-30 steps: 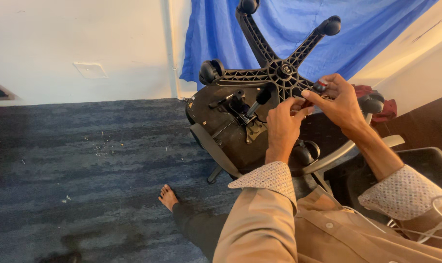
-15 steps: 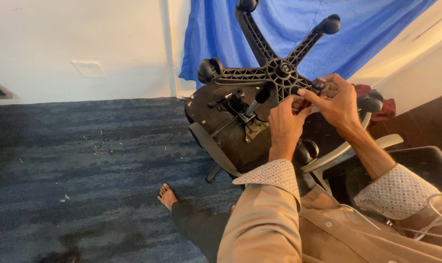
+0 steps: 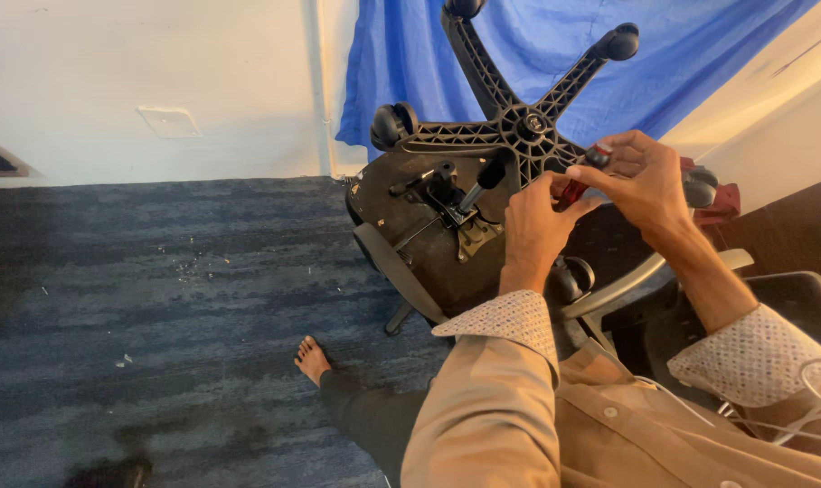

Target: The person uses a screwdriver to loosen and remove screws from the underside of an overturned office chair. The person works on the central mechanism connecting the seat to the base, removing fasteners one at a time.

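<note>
Both hands — left hand (image 3: 535,221), right hand (image 3: 641,181) — pinch a small red-handled tool (image 3: 580,181) at the overturned chair's rigid, probably heavy star base (image 3: 526,126), best gripped by a spoke.

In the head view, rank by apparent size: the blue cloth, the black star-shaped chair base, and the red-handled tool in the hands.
1. Blue cloth, largest, though partly cut off by the frame.
2. Star-shaped chair base.
3. Red-handled tool, smallest, mostly hidden by the right hand and left hand.

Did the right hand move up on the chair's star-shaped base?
Yes. The right hand has risen a little against the star-shaped base, its fingers now nearer the hub.
</note>
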